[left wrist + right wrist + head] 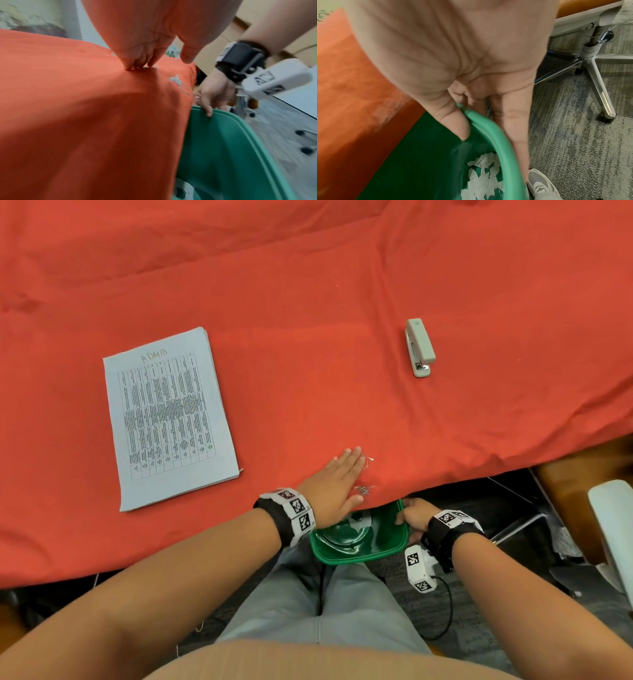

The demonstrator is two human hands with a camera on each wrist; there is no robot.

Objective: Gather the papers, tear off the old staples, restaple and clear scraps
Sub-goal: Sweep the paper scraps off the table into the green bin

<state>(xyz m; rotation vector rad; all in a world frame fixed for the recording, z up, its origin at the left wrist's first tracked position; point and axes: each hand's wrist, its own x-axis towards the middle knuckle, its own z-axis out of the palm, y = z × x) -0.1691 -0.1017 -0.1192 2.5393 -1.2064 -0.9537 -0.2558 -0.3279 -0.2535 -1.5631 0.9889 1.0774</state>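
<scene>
A stack of printed papers (169,419) lies on the red tablecloth (308,337) at the left. A grey stapler (419,347) sits at the right. My left hand (337,481) lies flat, fingers straight, near the table's front edge, its fingertips (137,65) touching the cloth beside small staple scraps (365,489) (175,79). My right hand (412,513) grips the rim of a green bin (363,553) (489,134) held just below the table edge, thumb inside and fingers outside. White paper scraps (481,180) lie in the bin's bottom.
The tablecloth hangs over the front edge above my lap. An office chair's wheeled base (590,65) stands on the carpet to the right. My shoe (539,185) is beside the bin.
</scene>
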